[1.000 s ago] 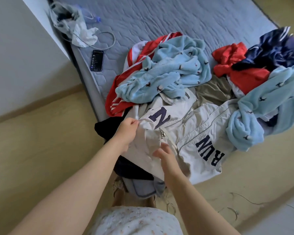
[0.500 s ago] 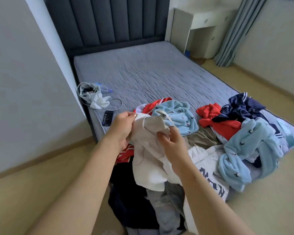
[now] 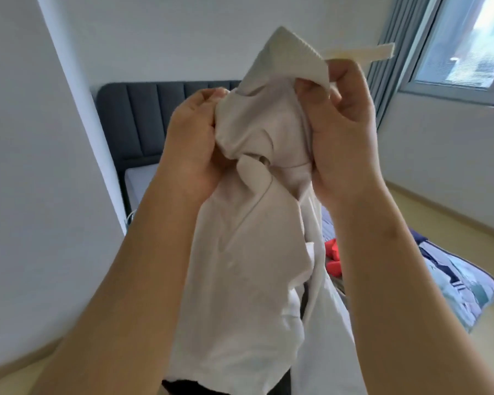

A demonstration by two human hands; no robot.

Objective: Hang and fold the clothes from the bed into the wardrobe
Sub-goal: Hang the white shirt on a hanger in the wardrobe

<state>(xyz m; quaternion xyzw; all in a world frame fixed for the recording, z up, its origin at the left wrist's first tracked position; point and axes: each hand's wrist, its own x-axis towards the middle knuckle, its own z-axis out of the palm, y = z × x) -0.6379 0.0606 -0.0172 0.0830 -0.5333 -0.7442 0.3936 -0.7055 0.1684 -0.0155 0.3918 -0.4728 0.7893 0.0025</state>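
Both the left hand point(image 3: 191, 149) and right hand point(image 3: 345, 143) grip the cream garment point(image 3: 240, 280).

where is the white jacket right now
In the head view the white jacket hangs centre frame, its ribbed top bunched between the left hand and right hand, in front of the headboard.

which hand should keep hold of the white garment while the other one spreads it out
Right, probably. The right hand pinches the white garment by its ribbed top edge; the left hand only grips bunched fabric lower down, so it can let go.
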